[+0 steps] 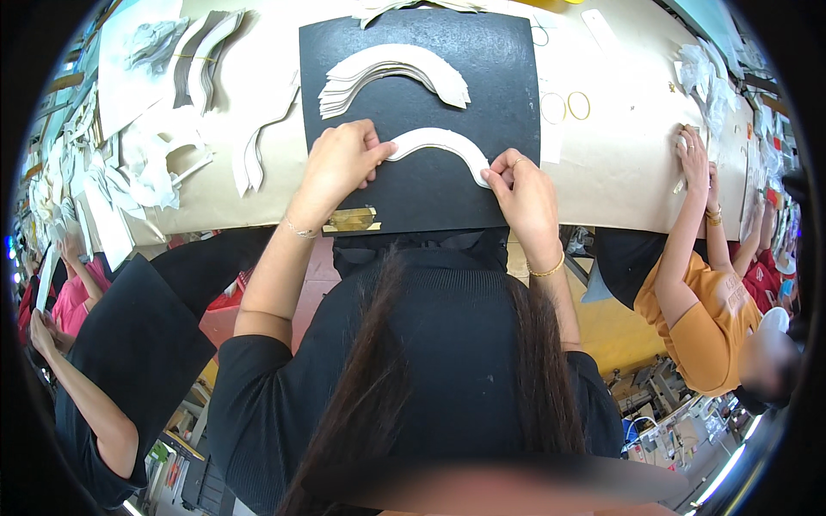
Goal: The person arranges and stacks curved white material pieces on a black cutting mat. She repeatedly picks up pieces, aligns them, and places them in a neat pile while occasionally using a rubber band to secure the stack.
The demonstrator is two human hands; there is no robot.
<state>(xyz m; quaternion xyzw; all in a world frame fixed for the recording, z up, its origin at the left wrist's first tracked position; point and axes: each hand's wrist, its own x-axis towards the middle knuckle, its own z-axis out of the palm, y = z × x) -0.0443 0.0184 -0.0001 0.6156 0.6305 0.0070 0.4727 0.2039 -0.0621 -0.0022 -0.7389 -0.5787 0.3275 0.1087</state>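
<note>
A curved white strip (443, 138) arches over the black mat (413, 193) in front of me. My left hand (344, 159) pinches its left end between thumb and fingers. At the other end, my right hand (522, 189) grips the strip's lower right tip in the same way. Just beyond it lies a stack of similar curved white pieces (391, 64), fanned slightly at its left end. A piece of shiny gold-brown tape (353, 219) sits on the mat's near left edge.
Rubber bands (579, 106) lie right of the mat. Left are bundled curved strips (206, 64), loose curved pieces (249, 159) and crumpled white scraps (168, 168). More pieces (413, 9) rest at the far edge. A co-worker in orange (697, 310) works at the right; others sit at the left.
</note>
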